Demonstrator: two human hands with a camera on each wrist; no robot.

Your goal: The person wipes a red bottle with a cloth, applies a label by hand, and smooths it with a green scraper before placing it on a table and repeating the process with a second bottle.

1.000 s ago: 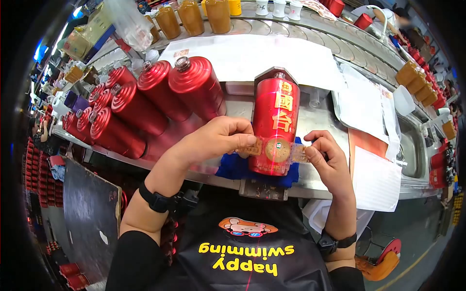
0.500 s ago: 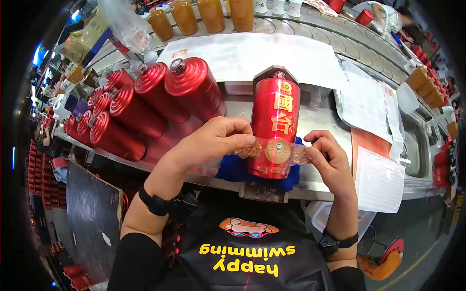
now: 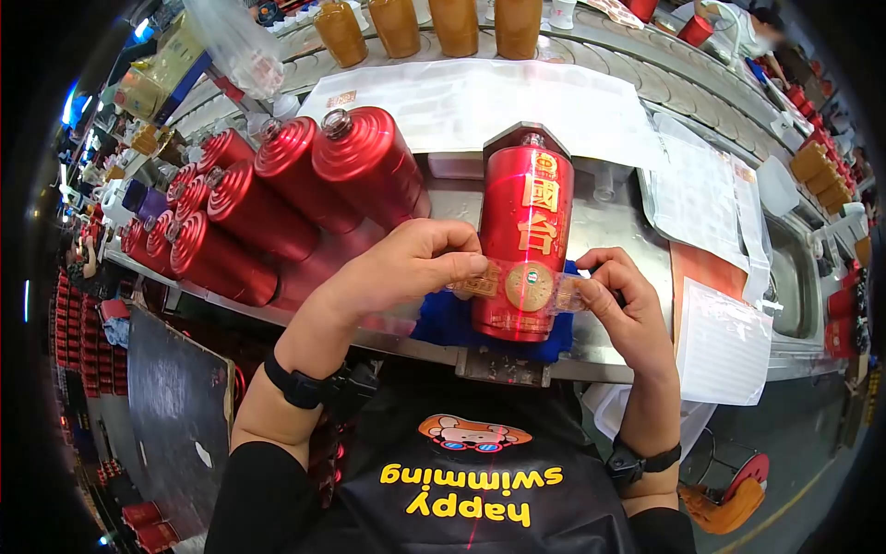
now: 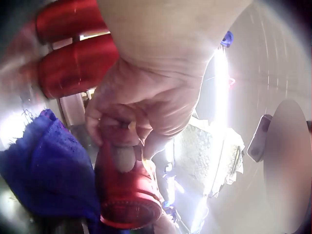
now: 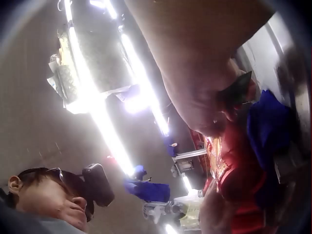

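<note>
A red bottle point(image 3: 521, 235) with gold characters lies on a blue cloth point(image 3: 449, 319) at the bench's front edge, neck pointing away. Across its lower body stretches a clear label strip with a gold round seal point(image 3: 528, 286). My left hand point(image 3: 411, 263) pinches the strip's left end and my right hand point(image 3: 616, 300) pinches its right end. In the left wrist view the left hand point(image 4: 141, 109) curls over the red bottle point(image 4: 129, 195) beside the blue cloth point(image 4: 46, 170). The right wrist view shows the right hand point(image 5: 204, 92) above the bottle point(image 5: 234, 180).
Several red bottles point(image 3: 277, 194) lie stacked at the left. White paper sheets point(image 3: 480, 102) cover the bench behind and at the right point(image 3: 724, 342). Amber bottles point(image 3: 429, 23) stand on a conveyor at the back. A sink point(image 3: 784, 268) is at the right.
The label strip has come down closer onto the bottle. Both hands stay at its ends. The amber bottles on the conveyor have moved to the right.
</note>
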